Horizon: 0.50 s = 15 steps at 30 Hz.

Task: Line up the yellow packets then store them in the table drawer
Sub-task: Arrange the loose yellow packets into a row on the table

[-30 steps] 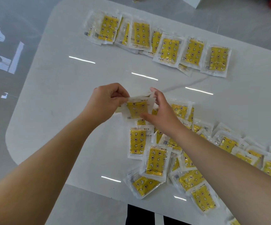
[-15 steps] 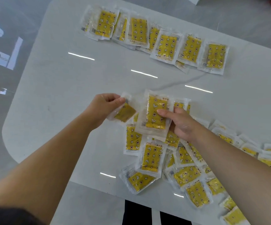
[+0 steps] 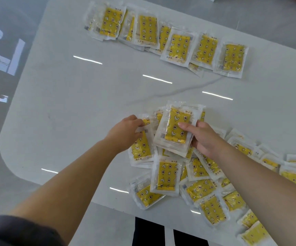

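Your left hand [image 3: 126,134] reaches forward with the arm nearly straight, knuckles up. Its fingers are curled down onto the clear upper edge of a single packet [image 3: 142,148]. That packet lies yellow face up at the left fringe of the heap, just beside your right hand. The hand hides whether your thumb is tucked under the packet.

Your right hand [image 3: 204,139] is held palm inward, slightly above the heap. It grips a small stack of packets [image 3: 176,128]. The thumb lies flat across the yellow front of the top packet and the fingers are wrapped behind, out of sight. The stack stands with its long side pointing away from you. It leans a little to the right, and the edges of the lower packets fan out along its near side. Its left edge almost meets the fingers of your left hand.

The loose pile [image 3: 202,189] sits beneath and nearer to you than your right hand. It trails off along your right forearm toward the right, with packets overlapping at all angles.

The lined-up row [image 3: 179,47] lies well beyond both hands, yellow faces up. It runs from beyond your left hand to beyond and right of your right hand. The packets crowd and overlap at its left end and sit more evenly at its right.

Everything rests on the white table [image 3: 72,103], and bare surface lies between your hands and the row. A dark sleeve [image 3: 19,231] covers your left upper arm.
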### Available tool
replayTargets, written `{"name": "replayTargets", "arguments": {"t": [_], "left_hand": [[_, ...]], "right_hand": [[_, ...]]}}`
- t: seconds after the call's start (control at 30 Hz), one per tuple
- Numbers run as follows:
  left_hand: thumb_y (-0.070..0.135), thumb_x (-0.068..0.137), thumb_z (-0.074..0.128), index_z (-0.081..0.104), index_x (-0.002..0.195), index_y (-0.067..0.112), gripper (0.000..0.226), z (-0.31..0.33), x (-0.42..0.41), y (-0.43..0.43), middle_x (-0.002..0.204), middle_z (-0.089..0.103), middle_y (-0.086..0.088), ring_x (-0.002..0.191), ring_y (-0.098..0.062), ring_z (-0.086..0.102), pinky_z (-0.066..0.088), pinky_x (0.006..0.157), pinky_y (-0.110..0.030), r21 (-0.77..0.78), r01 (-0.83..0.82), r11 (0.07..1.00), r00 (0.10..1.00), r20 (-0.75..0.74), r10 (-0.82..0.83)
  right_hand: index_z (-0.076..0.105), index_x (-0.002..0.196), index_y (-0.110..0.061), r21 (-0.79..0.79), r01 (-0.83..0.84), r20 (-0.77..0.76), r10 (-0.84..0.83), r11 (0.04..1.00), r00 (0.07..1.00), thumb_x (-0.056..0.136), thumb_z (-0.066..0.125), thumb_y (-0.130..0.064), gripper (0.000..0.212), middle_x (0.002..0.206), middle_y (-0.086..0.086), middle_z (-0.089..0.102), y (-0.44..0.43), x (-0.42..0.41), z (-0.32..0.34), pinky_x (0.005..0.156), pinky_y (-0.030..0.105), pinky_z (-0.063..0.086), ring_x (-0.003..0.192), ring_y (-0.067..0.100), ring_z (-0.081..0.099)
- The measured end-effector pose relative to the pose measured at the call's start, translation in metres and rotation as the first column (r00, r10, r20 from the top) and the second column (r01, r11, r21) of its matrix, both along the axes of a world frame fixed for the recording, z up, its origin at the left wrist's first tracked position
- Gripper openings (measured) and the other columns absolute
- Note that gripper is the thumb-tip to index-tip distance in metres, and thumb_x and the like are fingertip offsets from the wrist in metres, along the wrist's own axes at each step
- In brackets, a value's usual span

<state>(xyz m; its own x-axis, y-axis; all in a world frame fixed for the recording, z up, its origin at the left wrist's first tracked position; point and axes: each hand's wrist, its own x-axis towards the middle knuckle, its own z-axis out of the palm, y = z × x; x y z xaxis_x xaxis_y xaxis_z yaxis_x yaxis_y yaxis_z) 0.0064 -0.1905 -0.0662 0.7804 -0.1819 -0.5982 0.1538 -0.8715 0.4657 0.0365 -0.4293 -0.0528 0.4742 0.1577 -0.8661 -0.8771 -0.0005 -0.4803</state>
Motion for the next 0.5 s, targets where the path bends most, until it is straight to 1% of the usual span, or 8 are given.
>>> {"name": "replayTargets", "arguments": {"t": [0.07,0.13,0.23,0.3,0.33,0.4,0.43,0.5], "left_hand": [[0.024,0.093,0.058,0.054,0.123,0.019,0.03,-0.003,-0.007,-0.001,0.115,0.053,0.002,0.1,-0.019,0.056,0.048,0.079,-0.029,0.064,0.044,0.997,0.999,-0.012,-0.043],[0.023,0.092,0.06,0.05,0.122,0.02,0.031,-0.004,-0.014,-0.003,0.11,0.055,0.002,0.094,-0.02,0.058,0.049,0.073,-0.031,0.093,0.024,0.995,1.0,-0.014,-0.023],[0.019,0.09,0.064,0.053,0.112,0.017,0.025,-0.005,-0.017,-0.003,0.097,0.057,0.003,0.08,-0.017,0.056,0.044,0.065,-0.027,0.08,-0.113,0.99,0.991,-0.067,0.119],[0.017,0.09,0.061,0.061,0.096,0.013,0.008,-0.005,-0.015,0.001,0.082,0.057,0.003,0.069,-0.013,0.052,0.04,0.057,-0.022,0.048,-0.239,0.97,0.961,-0.129,0.244],[0.017,0.09,0.061,0.063,0.086,0.013,0.005,-0.004,-0.013,0.005,0.076,0.057,0.004,0.065,-0.01,0.05,0.039,0.054,-0.02,0.026,-0.288,0.957,0.945,-0.157,0.288],[0.018,0.089,0.063,0.059,0.074,0.019,0.016,0.0,-0.009,0.016,0.073,0.057,0.004,0.065,-0.011,0.049,0.037,0.055,-0.021,-0.026,-0.345,0.938,0.919,-0.211,0.333],[0.019,0.089,0.062,0.057,0.073,0.02,0.017,0.004,-0.006,0.022,0.074,0.058,0.003,0.067,-0.014,0.05,0.038,0.057,-0.023,-0.052,-0.379,0.924,0.906,-0.223,0.359],[0.02,0.091,0.059,0.056,0.078,0.016,0.013,0.017,0.003,0.031,0.075,0.057,0.001,0.069,-0.016,0.049,0.039,0.059,-0.027,-0.089,-0.439,0.894,0.888,-0.192,0.417]], "right_hand": [[0.061,0.113,-0.013,-0.002,0.013,0.007,-0.013,1.0,1.0,0.071,0.077,-0.022,0.046,0.107,0.005,0.073,-0.001,-0.001,-0.001,0.099,0.047,0.049,0.103,0.023,0.068],[0.062,0.111,-0.014,-0.004,0.025,0.009,-0.025,1.0,1.0,0.079,0.073,-0.017,0.034,0.106,0.005,0.073,-0.002,-0.002,-0.002,0.099,0.047,0.049,0.103,0.023,0.068],[0.061,0.115,-0.014,-0.015,0.029,0.004,-0.029,0.999,1.0,0.081,0.072,-0.016,0.035,0.107,0.005,0.073,-0.001,-0.003,-0.002,0.098,0.048,0.049,0.103,0.023,0.068],[0.061,0.114,-0.013,-0.008,0.042,0.003,-0.042,0.999,0.999,0.082,0.072,-0.015,0.034,0.106,0.005,0.073,-0.002,-0.003,-0.001,0.097,0.046,0.051,0.102,0.023,0.069],[0.061,0.115,-0.013,-0.003,0.051,0.001,-0.051,0.999,0.999,0.082,0.071,-0.014,0.034,0.106,0.005,0.073,-0.002,-0.003,0.001,0.095,0.044,0.052,0.101,0.022,0.069],[0.06,0.117,-0.01,0.005,0.078,-0.009,-0.078,0.997,0.997,0.083,0.071,-0.012,0.036,0.102,0.006,0.074,-0.003,-0.001,0.005,0.09,0.041,0.054,0.096,0.021,0.07],[0.06,0.117,-0.01,0.01,0.098,-0.014,-0.098,0.995,0.995,0.083,0.071,-0.011,0.036,0.1,0.006,0.074,-0.005,0.0,0.008,0.087,0.039,0.056,0.093,0.021,0.071],[0.061,0.115,-0.011,0.03,0.141,-0.021,-0.14,0.99,0.99,0.08,0.073,-0.012,0.037,0.1,0.006,0.074,-0.01,0.006,0.015,0.083,0.038,0.057,0.092,0.021,0.071]]}}
